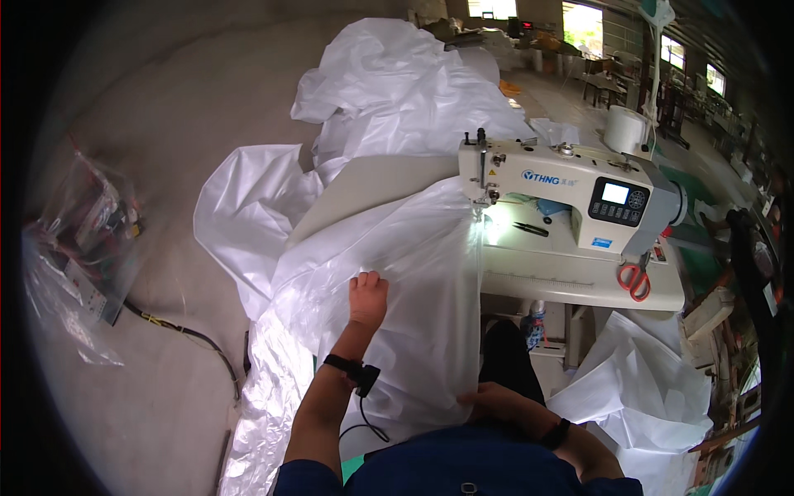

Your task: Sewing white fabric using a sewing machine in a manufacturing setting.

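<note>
A wide white sheet (405,273), thin and shiny like woven plastic, runs from under the sewing machine's needle area down to my lap. My left hand (369,298) rests on the middle of it with fingers curled in, gathering the material. At the sheet's lower right edge, my right hand (496,401) pinches the border; some of its fingers are hidden. The white sewing machine (538,182) stands to the right, its lamp lighting the spot where the sheet's edge passes under the head.
Red-handled scissors (635,281) and black thread snips (531,229) lie on the machine table (546,277). A thread cone (626,130) stands behind the machine. More white material (397,91) is heaped beyond the table, with another pile (637,380) at right. A clear plastic bag (87,248) hangs at left.
</note>
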Demonstrator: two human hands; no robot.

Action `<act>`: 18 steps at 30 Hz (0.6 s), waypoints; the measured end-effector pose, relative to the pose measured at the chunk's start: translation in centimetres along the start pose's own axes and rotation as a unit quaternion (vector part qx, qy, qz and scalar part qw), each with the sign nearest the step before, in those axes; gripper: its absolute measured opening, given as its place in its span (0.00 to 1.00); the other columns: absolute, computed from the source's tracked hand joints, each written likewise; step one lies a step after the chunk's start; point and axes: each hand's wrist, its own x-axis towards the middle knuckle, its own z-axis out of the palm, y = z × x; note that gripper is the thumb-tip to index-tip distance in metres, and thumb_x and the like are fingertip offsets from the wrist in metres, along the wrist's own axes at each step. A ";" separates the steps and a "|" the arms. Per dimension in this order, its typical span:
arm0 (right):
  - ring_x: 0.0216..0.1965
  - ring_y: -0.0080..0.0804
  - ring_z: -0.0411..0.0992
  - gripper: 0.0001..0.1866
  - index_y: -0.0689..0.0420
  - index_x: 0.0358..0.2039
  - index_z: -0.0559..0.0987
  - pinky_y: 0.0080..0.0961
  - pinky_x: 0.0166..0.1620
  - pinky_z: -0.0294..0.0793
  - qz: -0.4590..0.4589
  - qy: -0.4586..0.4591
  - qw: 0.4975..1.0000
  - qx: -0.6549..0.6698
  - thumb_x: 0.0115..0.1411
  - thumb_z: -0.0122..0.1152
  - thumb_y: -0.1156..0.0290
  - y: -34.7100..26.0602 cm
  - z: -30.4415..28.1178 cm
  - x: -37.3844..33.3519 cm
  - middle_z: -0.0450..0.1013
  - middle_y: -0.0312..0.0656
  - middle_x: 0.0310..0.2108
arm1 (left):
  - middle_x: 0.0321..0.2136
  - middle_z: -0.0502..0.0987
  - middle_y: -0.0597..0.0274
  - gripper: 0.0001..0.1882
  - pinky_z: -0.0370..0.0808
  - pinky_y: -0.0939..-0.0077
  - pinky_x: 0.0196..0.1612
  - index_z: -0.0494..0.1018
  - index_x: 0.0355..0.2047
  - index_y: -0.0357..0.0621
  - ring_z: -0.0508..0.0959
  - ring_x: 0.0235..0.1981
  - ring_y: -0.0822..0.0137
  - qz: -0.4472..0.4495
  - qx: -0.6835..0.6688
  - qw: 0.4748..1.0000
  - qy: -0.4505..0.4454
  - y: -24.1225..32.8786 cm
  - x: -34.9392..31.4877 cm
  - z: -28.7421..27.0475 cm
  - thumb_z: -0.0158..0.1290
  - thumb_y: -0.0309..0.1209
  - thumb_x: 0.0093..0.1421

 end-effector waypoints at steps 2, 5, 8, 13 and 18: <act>0.35 0.38 0.74 0.25 0.70 0.45 0.70 0.28 0.39 0.75 -0.030 0.060 0.994 -0.091 0.55 0.59 0.61 -1.1 -0.8 0.5 0.73 0.52 0.39 | 0.32 0.72 0.61 0.05 0.68 0.64 0.39 0.69 0.21 0.43 0.72 0.36 0.59 0.034 0.003 0.997 0.071 -0.2 0.6 -0.9 0.52 0.30 0.50; 0.25 0.33 0.74 0.19 0.65 0.32 0.73 0.28 0.28 0.74 -0.230 0.336 0.861 -0.304 0.56 0.58 0.58 -4.3 -1.6 0.3 0.74 0.51 0.26 | 0.23 0.73 0.58 0.08 0.71 0.67 0.29 0.69 0.21 0.40 0.75 0.25 0.59 0.027 -0.199 0.978 0.053 0.6 0.1 -3.7 0.51 0.30 0.54; 0.24 0.26 0.72 0.14 0.62 0.35 0.71 0.20 0.23 0.70 -0.331 0.231 0.912 -0.071 0.60 0.52 0.62 -10.0 -1.1 0.4 0.73 0.40 0.28 | 0.16 0.72 0.55 0.10 0.70 0.68 0.21 0.69 0.23 0.37 0.72 0.15 0.57 -0.027 -0.371 0.924 -0.085 1.9 -0.2 -6.9 0.51 0.32 0.56; 0.25 0.24 0.71 0.13 0.59 0.38 0.70 0.17 0.21 0.65 -0.241 0.120 0.942 0.200 0.60 0.52 0.62 -17.5 0.9 5.1 0.70 0.37 0.31 | 0.13 0.66 0.68 0.10 0.65 0.80 0.18 0.70 0.22 0.38 0.65 0.13 0.77 -0.082 -0.462 0.867 -0.169 4.0 0.6 -9.5 0.53 0.30 0.57; 0.20 0.18 0.64 0.11 0.57 0.39 0.72 0.15 0.19 0.59 -0.309 0.025 0.883 0.354 0.59 0.53 0.64 -15.6 -1.2 9.9 0.67 0.33 0.28 | 0.15 0.70 0.63 0.11 0.68 0.78 0.20 0.71 0.23 0.37 0.70 0.15 0.73 -0.061 -0.461 0.868 -0.173 3.2 0.7 -8.7 0.52 0.32 0.57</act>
